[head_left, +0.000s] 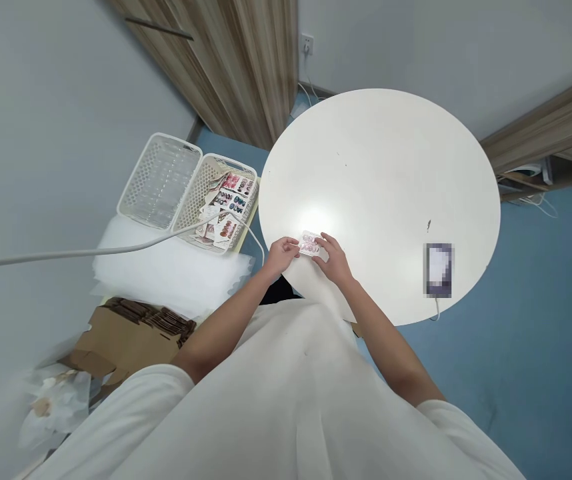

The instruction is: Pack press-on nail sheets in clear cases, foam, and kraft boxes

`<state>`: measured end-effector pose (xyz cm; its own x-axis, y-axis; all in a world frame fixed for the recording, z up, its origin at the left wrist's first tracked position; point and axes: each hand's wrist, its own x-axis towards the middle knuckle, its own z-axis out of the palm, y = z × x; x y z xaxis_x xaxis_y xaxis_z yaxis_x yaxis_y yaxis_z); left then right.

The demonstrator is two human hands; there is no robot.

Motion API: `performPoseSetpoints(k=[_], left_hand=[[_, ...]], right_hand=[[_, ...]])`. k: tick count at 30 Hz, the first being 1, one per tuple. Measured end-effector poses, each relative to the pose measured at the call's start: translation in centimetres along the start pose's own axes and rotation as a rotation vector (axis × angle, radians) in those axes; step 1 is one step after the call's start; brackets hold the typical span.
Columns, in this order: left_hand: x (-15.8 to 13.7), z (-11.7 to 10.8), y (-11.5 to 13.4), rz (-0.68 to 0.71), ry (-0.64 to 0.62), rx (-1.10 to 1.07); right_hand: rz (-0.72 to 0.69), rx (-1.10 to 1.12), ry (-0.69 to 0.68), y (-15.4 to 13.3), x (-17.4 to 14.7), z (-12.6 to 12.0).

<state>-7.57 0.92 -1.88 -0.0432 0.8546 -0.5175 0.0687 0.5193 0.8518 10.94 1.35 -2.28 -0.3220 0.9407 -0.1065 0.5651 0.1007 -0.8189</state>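
Observation:
Near the left front edge of the round white table [376, 153], a small pale card bearing pink press-on nails [309, 243] is between my two hands. My left hand [282, 257] pinches the card's left edge between thumb and fingers. On the other side, my right hand [335, 260] holds its right edge, with thumb below and fingertips on top of the card. The nails lie in two rows, partly covered by the right fingertips.
Left of the table stand a white basket [186, 212] of similar nail cards and another basket [125, 193] with clear plastic pieces. White foam sheets [166, 273] and folded cardboard boxes [121, 340] lie below. A white cable [91, 253] crosses the baskets. A blurred phone-like device [439, 270] sits right.

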Motion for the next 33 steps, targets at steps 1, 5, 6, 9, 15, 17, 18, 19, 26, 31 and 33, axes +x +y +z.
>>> performPoseSetpoints(k=[1, 5, 6, 9, 15, 17, 18, 19, 26, 31, 33], left_hand=[[0.3, -0.7, -0.2, 0.026, 0.016, 0.038], [1.3, -3.4, -0.7, 0.173, 0.05, 0.27], [1.5, -4.0, -0.8, 0.209, 0.044, 0.341], [2.4, -5.3, -1.0, 0.304, 0.025, 0.546], [3.6, -6.2, -1.9, 0.33, 0.043, 0.811], [3.7, -6.3, -2.0, 0.333, 0.034, 0.869], [3.6, -6.3, -2.0, 0.338, 0.028, 0.898], [3.6, -6.3, -1.9, 0.344, 0.023, 0.926], [2.6, -6.9, -1.7, 0.388, -0.022, 0.998], [1.7, -7.7, -2.2, 0.489, -0.091, 0.984], [1.5, -7.8, -2.3, 0.488, -0.115, 0.987]], right_hand=[[-0.002, -0.033, -0.005, -0.2, 0.6, 0.7], [-0.025, -0.181, -0.058, -1.1, 3.0, 3.2], [-0.027, -0.218, -0.066, -1.2, 3.5, 3.7], [-0.022, -0.32, -0.074, -1.5, 4.8, 5.3], [0.033, -0.414, -0.064, -2.0, 5.7, 7.3], [0.055, -0.432, -0.053, -2.2, 5.6, 7.6], [0.063, -0.439, -0.047, -2.2, 5.6, 7.7], [0.068, -0.444, -0.042, -2.2, 5.5, 7.8], [0.073, -0.407, -0.004, -2.3, 4.5, 7.9], [0.07, -0.41, 0.009, -2.6, 3.0, 8.4], [0.07, -0.424, -0.003, -2.8, 2.7, 8.7]])
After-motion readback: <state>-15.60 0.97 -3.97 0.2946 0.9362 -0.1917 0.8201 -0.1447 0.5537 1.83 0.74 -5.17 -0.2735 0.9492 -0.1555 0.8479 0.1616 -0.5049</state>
